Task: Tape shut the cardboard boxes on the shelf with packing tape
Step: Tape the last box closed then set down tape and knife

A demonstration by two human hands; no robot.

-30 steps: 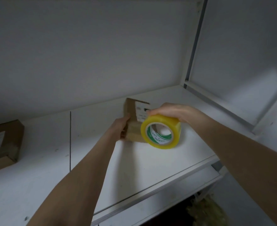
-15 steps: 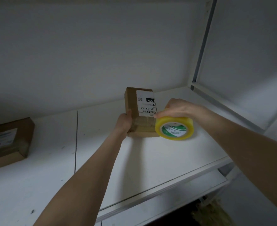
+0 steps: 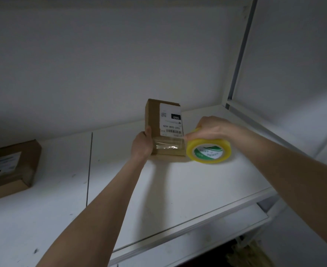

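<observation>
Your left hand grips the left edge of the small cardboard box, which rests on the shelf near the back wall. Your right hand is curled over the yellow tape roll, just beside the box's right edge. Keep the box pinned, draw the roll away to the right with the tape strip taut and low, then press it flat before tearing. The strip seems stuck below the label, though glare hides its ends. Since a second ago the box has been turned label-up, and the roll has dropped from upright to lie flatter.
</observation>
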